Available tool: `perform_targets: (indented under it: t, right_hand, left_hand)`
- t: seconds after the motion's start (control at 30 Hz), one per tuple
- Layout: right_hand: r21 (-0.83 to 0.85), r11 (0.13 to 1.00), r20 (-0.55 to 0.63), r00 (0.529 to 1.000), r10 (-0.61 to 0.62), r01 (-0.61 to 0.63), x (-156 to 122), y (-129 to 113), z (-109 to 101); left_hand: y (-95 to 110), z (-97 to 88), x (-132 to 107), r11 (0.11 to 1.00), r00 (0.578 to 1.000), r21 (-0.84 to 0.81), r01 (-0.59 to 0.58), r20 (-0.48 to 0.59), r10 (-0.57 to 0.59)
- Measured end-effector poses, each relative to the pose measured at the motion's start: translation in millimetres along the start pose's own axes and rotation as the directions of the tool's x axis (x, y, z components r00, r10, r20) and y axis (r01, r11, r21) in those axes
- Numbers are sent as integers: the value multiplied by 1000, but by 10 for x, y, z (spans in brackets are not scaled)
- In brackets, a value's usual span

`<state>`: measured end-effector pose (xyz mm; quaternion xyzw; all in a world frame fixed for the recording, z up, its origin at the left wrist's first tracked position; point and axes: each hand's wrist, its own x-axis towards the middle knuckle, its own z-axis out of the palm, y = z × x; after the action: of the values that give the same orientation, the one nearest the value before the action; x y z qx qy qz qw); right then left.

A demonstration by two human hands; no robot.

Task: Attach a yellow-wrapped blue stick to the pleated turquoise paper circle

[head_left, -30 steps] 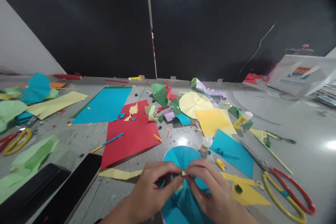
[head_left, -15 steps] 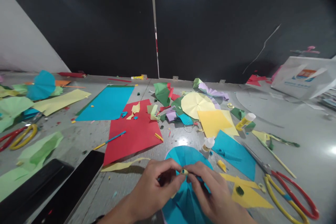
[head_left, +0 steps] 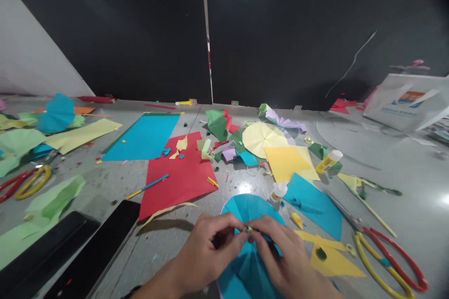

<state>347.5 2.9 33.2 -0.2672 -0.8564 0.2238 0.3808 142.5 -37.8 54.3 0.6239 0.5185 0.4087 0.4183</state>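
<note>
Between the fingertips of both hands is a small paper roll [head_left: 248, 229], pale yellow outside with a blue-green centre. My left hand [head_left: 213, 243] pinches it from the left, and my right hand [head_left: 278, 247] grips its other side. A pale yellow paper strip [head_left: 164, 213] trails leftward from behind my left hand; whether it joins the roll is hidden. Below the hands lies a pleated blue paper disc [head_left: 247, 205] with a lilac edge, partly covered by them. A small white-capped glue bottle [head_left: 279, 191] stands just beyond my right hand.
Red paper [head_left: 178, 182] lies ahead to the left, near a black phone-like slab [head_left: 101, 247]. Scissors [head_left: 386, 261] and blue paper [head_left: 315, 205] are on the right. A cream pleated disc [head_left: 264, 140], a glue stick [head_left: 329, 161] and scraps lie farther back, before a dark wall [head_left: 140, 32].
The loose yellow strip has lifted and twisted, its shadow now showing on the surface. The roll has turned slightly between my fingers; both hands remain nearly in place.
</note>
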Motion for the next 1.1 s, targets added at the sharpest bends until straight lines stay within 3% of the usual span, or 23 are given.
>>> perform_targets:
  t: [0.4,0.67,0.97,1.03,1.1]
  right_hand:
    - [76,997,-28,999,-19,21,18,21,40]
    - [181,982,-29,999,-42,47,83,-34,-24]
    - [309,947,-44,993,109,-91,165,-97,-62]
    - [341,932,-51,988,146,-121,158,-83,-52]
    - [386,910,-61,980,189,-152,138,-58,-34]
  left_hand:
    - [41,35,2,999,999,-52,1,-42,-4]
    - [-10,48,-19,997,994,-58,-58,-93,53]
    - [1,78,-22,992,985,46,-114,-124,119]
    - [-1,71,-23,979,974,114,-171,-127,185]
    - [4,22,-25,915,920,246,-321,-146,362]
